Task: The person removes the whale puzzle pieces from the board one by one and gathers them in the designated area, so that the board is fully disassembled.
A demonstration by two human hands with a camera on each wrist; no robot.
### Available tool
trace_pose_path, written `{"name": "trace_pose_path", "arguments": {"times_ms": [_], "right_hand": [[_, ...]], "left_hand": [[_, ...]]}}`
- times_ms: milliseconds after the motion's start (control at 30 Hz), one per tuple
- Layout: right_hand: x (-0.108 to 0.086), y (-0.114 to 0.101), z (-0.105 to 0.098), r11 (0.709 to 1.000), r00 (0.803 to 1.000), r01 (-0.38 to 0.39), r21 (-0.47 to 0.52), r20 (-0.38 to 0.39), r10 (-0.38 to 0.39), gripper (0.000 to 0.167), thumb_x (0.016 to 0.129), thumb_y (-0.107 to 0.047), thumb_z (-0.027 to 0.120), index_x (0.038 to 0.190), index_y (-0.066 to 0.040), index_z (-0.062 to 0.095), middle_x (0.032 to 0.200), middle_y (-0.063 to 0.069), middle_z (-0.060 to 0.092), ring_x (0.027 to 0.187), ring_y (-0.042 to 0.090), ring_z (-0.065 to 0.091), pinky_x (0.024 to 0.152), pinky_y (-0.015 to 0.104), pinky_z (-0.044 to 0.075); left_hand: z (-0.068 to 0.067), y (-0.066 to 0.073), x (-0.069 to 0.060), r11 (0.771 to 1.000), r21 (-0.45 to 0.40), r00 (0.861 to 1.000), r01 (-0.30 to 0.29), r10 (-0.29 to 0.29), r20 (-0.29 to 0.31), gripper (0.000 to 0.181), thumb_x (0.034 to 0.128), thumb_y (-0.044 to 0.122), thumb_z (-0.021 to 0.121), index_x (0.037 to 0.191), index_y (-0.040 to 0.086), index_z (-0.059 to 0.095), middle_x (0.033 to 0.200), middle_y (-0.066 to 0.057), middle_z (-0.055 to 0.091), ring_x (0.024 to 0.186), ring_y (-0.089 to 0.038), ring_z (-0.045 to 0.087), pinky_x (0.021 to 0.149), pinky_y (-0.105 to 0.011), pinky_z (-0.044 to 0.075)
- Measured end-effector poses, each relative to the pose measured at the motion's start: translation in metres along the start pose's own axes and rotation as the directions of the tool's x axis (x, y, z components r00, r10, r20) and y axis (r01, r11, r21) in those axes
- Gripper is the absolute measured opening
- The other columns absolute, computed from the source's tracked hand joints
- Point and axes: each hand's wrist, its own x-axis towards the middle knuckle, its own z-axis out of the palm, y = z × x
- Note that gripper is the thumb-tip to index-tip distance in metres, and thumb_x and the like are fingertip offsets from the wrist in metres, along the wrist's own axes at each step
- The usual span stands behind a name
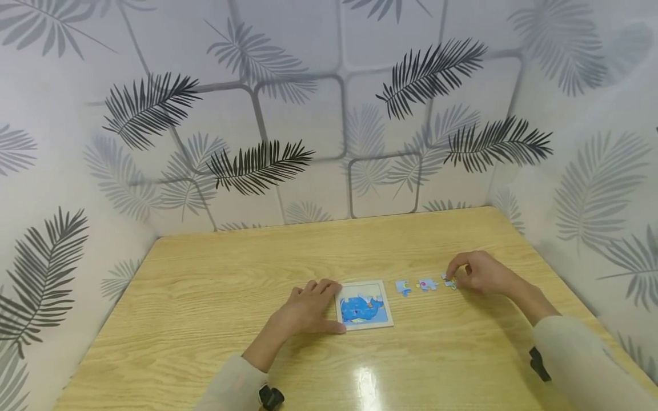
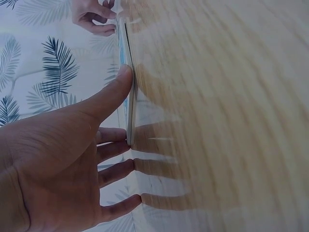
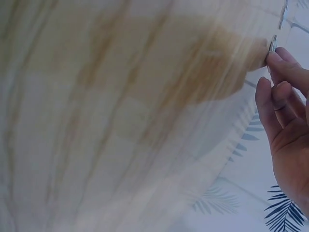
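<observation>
A small square jigsaw puzzle board (image 1: 363,305) with a pale frame and a blue cartoon picture lies on the table. My left hand (image 1: 312,309) holds its left side, thumb at the near corner and index finger at the far corner. The other left fingertips (image 2: 137,198) rest on the tabletop. To the right, my right hand (image 1: 480,272) pinches a puzzle piece (image 1: 449,282) between thumb and fingers; the fingers partly hide it. In the right wrist view, the pinched piece (image 3: 273,44) shows edge-on at the tabletop.
Two more puzzle pieces, one blue and yellow (image 1: 402,287) and one with a pink spot (image 1: 426,284), lie in a row between board and right hand. The wood-grain table (image 1: 231,274) meets leaf-patterned walls (image 1: 308,125) at its back and right.
</observation>
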Motion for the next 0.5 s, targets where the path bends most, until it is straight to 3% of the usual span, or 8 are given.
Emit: {"name": "trace_pose_path", "arguments": {"times_ms": [100, 267, 333, 500], "right_hand": [[0.0000, -0.0010, 0.0009, 1.000, 1.000, 0.022, 0.005, 0.008, -0.022, 0.025, 0.084, 0.008, 0.076, 0.099, -0.012, 0.076, 0.116, 0.015, 0.069, 0.040, 0.003, 0.042, 0.047, 0.024, 0.045], [-0.0006, -0.0043, 0.0001, 0.999, 0.998, 0.051, 0.015, 0.021, -0.051, 0.024, 0.085, 0.009, 0.075, 0.100, -0.009, 0.075, 0.119, 0.018, 0.067, 0.040, 0.004, 0.044, 0.047, 0.025, 0.046], [-0.0010, -0.0052, -0.0004, 0.999, 0.999, 0.041, 0.023, 0.028, -0.042, 0.023, 0.086, 0.010, 0.074, 0.101, -0.008, 0.074, 0.110, 0.016, 0.069, 0.039, 0.004, 0.044, 0.047, 0.025, 0.045], [-0.0010, -0.0058, -0.0006, 0.999, 0.999, 0.003, 0.035, 0.053, -0.004, 0.023, 0.087, 0.009, 0.073, 0.105, -0.006, 0.071, 0.069, 0.007, 0.063, 0.039, 0.003, 0.040, 0.046, 0.023, 0.043]], "left_hand": [[-0.0005, 0.0001, -0.0005, 1.000, -0.006, 1.000, 0.000, 0.000, 0.003, 0.088, 0.0911, 0.054, 0.076, 0.159, 0.012, 0.038, 0.162, -0.009, 0.038, 0.149, -0.039, 0.034, 0.113, -0.066, 0.031], [0.0000, -0.0004, 0.0000, 1.000, -0.003, 1.000, -0.003, 0.003, 0.011, 0.086, 0.0927, 0.052, 0.075, 0.159, 0.012, 0.037, 0.162, -0.010, 0.038, 0.149, -0.040, 0.033, 0.113, -0.066, 0.031], [-0.0001, -0.0003, 0.0001, 1.000, -0.005, 1.000, -0.006, 0.006, 0.008, 0.086, 0.0927, 0.051, 0.076, 0.159, 0.011, 0.038, 0.161, -0.011, 0.038, 0.149, -0.040, 0.034, 0.113, -0.066, 0.031], [-0.0005, -0.0003, 0.0004, 1.000, -0.014, 1.000, -0.006, 0.006, 0.009, 0.086, 0.0925, 0.051, 0.076, 0.159, 0.012, 0.038, 0.162, -0.010, 0.038, 0.149, -0.040, 0.034, 0.114, -0.066, 0.030]]}}
